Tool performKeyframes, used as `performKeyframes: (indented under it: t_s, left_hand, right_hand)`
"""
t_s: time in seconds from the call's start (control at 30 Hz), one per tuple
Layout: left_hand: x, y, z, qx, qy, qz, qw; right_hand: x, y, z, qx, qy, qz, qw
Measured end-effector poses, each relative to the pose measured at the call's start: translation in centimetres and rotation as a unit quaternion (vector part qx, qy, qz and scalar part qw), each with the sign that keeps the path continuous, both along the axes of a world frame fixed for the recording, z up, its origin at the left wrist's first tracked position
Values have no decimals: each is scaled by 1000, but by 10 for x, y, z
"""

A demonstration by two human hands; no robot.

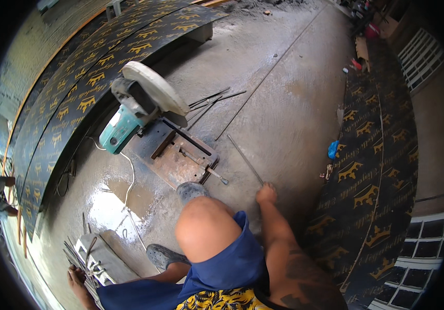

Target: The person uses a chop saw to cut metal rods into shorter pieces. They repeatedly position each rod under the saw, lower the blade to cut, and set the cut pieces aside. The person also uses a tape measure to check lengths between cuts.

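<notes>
The right hand [266, 194] is closing on the thin steel rod [246, 160] at its near end; the rod is pointing toward eleven o'clock. Gripping firmly would be keeping it level toward the chop saw [144, 111]; the left hand [77, 283] is resting on rods at seven o'clock, and whether it is closed I cannot tell.

teal saw motor [120, 129], blue shorts [232, 258], black crown-patterned boards [77, 98]

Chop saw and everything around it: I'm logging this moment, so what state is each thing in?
Chop saw: blade arm raised, nothing in its clamp.
Right hand: closed on the near end of a thin steel rod, which lies on the floor.
Left hand: resting on a bundle of rods beside a concrete block.
Loose rods: lying behind the saw.
Floor: wet by the cord.
</notes>
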State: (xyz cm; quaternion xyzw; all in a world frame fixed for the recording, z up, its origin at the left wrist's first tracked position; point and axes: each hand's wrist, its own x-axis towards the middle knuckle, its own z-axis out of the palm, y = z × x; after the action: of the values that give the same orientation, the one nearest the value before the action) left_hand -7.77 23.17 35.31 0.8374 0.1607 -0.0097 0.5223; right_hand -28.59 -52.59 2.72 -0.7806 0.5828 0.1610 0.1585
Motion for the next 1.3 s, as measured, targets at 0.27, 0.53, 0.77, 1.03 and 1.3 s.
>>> performKeyframes:
  t_s: [0.27,0.53,0.77,1.03,1.3]
  left_hand:
    - [28,-62,-6,145,19,-136,980]
    - [39,-4,-43,242,261,-59,933]
    - [33,-13,-51,292,218,-119,924]
    - [40,-185,-6,210,108,-204,950]
    - [55,-453,-50,98,93,-549,825]
  right_hand:
    - [91,-27,-17,-55,-36,96,993]
    - [274,-49,-31,6,-88,282,956]
    - [287,-80,-19,61,-42,239,968]
    - [262,-80,-55,89,-249,-140,954]
    - [193,39,71,567,-452,-205,657]
